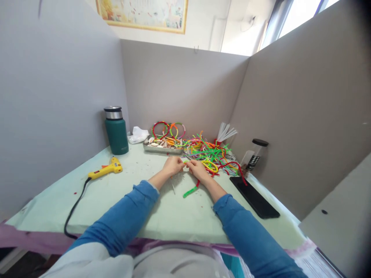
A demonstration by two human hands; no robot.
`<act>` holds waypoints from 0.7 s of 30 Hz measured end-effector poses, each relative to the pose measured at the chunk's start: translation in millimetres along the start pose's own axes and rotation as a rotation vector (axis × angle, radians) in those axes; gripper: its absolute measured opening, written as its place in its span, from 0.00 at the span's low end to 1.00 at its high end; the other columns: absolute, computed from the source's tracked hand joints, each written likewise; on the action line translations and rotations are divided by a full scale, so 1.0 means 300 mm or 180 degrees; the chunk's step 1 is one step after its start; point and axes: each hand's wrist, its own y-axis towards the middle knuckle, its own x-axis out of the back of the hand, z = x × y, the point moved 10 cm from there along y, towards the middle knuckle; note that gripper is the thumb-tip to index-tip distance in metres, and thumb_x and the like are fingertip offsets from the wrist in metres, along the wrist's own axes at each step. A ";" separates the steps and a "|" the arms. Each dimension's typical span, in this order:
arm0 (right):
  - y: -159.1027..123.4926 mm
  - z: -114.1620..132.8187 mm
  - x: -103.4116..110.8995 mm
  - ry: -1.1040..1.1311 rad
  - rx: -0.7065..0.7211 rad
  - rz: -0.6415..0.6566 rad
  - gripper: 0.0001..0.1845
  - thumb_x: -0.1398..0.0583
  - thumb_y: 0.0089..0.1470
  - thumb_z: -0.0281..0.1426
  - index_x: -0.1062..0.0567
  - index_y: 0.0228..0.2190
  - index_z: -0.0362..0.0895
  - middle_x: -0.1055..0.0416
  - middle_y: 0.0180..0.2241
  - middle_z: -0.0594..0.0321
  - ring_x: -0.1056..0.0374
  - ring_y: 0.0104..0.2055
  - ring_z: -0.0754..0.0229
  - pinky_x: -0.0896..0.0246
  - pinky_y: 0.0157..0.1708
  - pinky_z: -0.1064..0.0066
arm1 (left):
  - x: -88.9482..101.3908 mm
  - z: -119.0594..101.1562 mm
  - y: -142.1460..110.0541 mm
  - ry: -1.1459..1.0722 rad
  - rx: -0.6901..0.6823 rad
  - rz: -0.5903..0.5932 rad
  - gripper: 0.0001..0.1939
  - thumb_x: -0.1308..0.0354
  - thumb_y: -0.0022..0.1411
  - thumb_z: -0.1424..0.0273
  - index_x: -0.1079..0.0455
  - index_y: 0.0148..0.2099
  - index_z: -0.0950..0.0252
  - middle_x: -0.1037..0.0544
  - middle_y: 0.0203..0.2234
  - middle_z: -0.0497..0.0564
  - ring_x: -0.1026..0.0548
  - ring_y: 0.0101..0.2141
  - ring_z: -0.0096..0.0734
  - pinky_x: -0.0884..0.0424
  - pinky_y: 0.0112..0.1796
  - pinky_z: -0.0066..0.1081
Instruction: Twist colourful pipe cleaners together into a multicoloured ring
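My left hand (173, 166) and my right hand (196, 170) meet over the middle of the table, thumbs and fingers closed in a pinch. Between the fingertips shows a short bit of yellow-green pipe cleaner (185, 161), mostly covered by the fingers. Below my right wrist lies a green and red pipe cleaner (190, 192); whether it joins the held piece is hidden. A thin metal tool (173, 187) rests on the table near my left wrist. Just beyond my right hand is a yellow pipe-cleaner loop (211, 166), at the edge of a tangled, many-coloured pile (210, 150).
A yellow glue gun (107, 169) with a black cord lies left, near a green bottle (116, 133). Behind stand a metal tray (164, 151) of small pieces, coloured hoops (160, 130), tissue (138, 135) and white sticks (226, 132). A black phone (256, 199) and clear bottle (253, 158) are right.
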 end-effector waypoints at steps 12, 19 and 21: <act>-0.015 0.034 0.014 -0.0042 0.0029 -0.0020 0.16 0.49 0.48 0.40 0.33 0.20 0.41 0.42 0.13 0.69 0.47 0.18 0.67 0.53 0.20 0.76 | -0.095 0.031 -0.066 -0.2257 0.1236 0.1039 0.11 0.43 0.51 0.68 0.36 0.22 0.70 0.39 0.10 0.43 0.54 0.10 0.13 0.61 0.15 0.25; -0.014 0.049 0.024 0.0020 0.0231 -0.0105 0.17 0.50 0.50 0.41 0.35 0.20 0.42 0.40 0.15 0.68 0.47 0.19 0.67 0.52 0.21 0.75 | -0.127 -0.007 -0.064 -0.3163 0.1262 0.1555 0.07 0.42 0.49 0.70 0.34 0.30 0.69 0.31 0.19 0.45 0.54 0.12 0.11 0.59 0.13 0.21; -0.013 0.051 0.021 -0.0010 0.0277 -0.0077 0.17 0.50 0.50 0.42 0.35 0.20 0.42 0.40 0.15 0.68 0.46 0.19 0.67 0.52 0.21 0.75 | -0.125 -0.004 -0.058 -0.3174 0.1220 0.1521 0.09 0.41 0.48 0.69 0.34 0.32 0.69 0.29 0.22 0.46 0.53 0.12 0.10 0.58 0.13 0.20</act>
